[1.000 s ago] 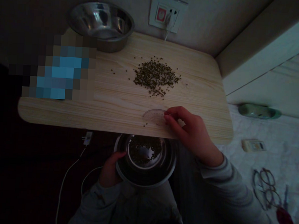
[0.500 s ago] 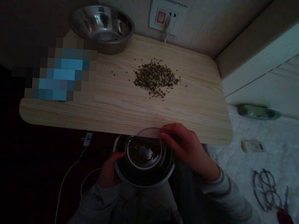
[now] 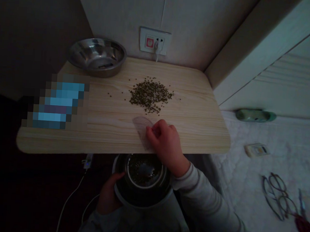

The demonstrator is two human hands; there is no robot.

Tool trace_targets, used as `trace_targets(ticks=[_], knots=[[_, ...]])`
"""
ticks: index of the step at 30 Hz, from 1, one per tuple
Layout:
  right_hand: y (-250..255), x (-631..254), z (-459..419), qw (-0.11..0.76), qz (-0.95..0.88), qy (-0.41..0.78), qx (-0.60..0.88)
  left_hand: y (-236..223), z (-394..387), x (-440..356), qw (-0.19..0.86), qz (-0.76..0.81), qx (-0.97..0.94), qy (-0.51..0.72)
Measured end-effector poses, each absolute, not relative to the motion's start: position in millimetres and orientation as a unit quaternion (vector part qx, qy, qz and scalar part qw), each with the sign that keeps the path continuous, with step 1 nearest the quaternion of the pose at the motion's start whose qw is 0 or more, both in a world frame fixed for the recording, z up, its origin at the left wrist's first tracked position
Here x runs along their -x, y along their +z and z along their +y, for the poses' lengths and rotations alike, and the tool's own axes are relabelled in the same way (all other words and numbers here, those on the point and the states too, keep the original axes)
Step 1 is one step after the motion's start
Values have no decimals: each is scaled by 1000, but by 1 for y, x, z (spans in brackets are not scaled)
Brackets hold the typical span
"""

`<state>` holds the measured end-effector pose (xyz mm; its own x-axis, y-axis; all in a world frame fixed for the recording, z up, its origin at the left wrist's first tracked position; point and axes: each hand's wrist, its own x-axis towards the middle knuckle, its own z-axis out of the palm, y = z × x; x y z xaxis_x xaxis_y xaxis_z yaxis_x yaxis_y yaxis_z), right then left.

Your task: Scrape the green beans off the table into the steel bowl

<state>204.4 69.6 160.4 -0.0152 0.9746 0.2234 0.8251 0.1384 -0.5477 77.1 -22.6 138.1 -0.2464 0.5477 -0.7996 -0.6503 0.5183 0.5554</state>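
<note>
My right hand (image 3: 165,139) pinches a clear, half-round plastic protractor (image 3: 140,126) above the near edge of the wooden table (image 3: 198,132). Beyond it on the tabletop lies a loose pile of small greenish-brown beans (image 3: 149,94), with a few strays around it. My left hand (image 3: 110,193) grips the left rim of a metal bowl (image 3: 148,202) that rests at my lap, just below the table edge. More small beans show inside this bowl around its shiny raised middle. The left fingers under the bowl are hidden.
A steel basin (image 3: 105,71) stands at the table's back left, near a blurred-out blue patch (image 3: 61,103). A socket (image 3: 154,41) with a plug is on the wall. To the right, glasses (image 3: 278,193), a green case (image 3: 254,115) and a small box (image 3: 257,150) lie on white bedding.
My right hand has moved with the protractor from above the bowl forward over the tabletop, towards the bean pile. My left hand still holds the bowl. The view has tilted up slightly.
</note>
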Motion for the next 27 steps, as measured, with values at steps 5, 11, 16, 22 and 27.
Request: trace_targets(ticks=[5, 11, 16, 22, 27], knots=[[159, -219, 71, 275, -656, 111, 694, 127, -25, -73, 566, 657, -67, 493], [162, -238, 70, 277, -621, 114, 724, 124, -23, -69, 633, 644, 46, 428], [164, -253, 64, 282, -612, 124, 729, 137, -25, -76, 575, 646, -64, 498], [163, -268, 61, 289, -618, 153, 715, 138, -20, -80, 637, 616, 80, 456], [165, -276, 64, 290, -628, 189, 697, 122, -22, -73, 653, 606, 69, 449]])
